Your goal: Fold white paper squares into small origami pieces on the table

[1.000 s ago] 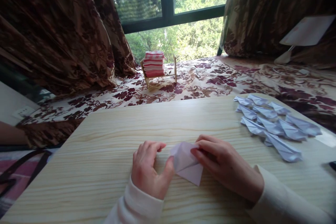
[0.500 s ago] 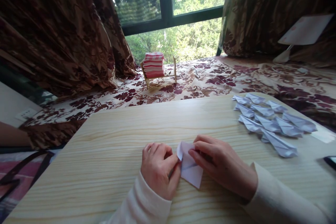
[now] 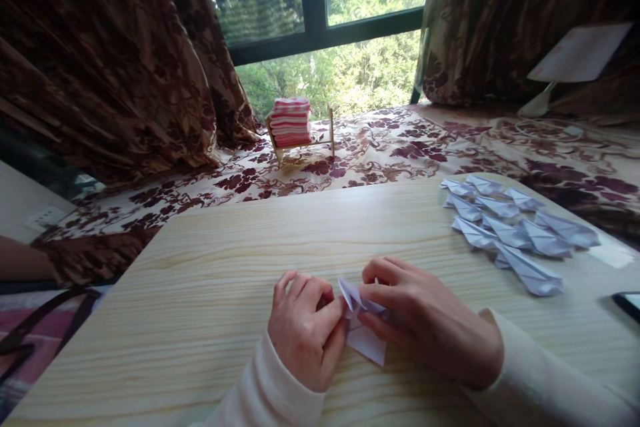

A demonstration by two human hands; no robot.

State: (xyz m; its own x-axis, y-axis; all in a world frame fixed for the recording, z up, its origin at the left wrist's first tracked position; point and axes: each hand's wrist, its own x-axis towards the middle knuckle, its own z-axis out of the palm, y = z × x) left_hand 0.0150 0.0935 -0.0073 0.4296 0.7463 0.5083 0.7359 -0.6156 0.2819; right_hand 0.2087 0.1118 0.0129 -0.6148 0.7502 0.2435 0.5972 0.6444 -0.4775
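A small sheet of white paper [image 3: 367, 341], partly folded, lies on the wooden table near its front. My left hand [image 3: 306, 330] pinches its left edge between thumb and forefinger, the other fingers curled. From the right, my right hand [image 3: 425, 320] grips the upper part, thumb below and forefinger above. A pointed flap stands up between the two hands, and creases run across the paper. My right fingers hide part of the fold. Several folded white paper pieces [image 3: 510, 233] sit in rows at the table's far right.
The wooden table [image 3: 240, 247] spans the front. A dark-edged device [image 3: 627, 305] lies at its right edge. Beyond stand a small rack with folded pink-striped cloths [image 3: 291, 121] and a white lamp [image 3: 580, 53] on flowered fabric [image 3: 390, 147], before a window.
My right hand has brought the paper's upper part down and inward, so the flat top is now a raised, pointed fold. The left hand stays at the left edge.
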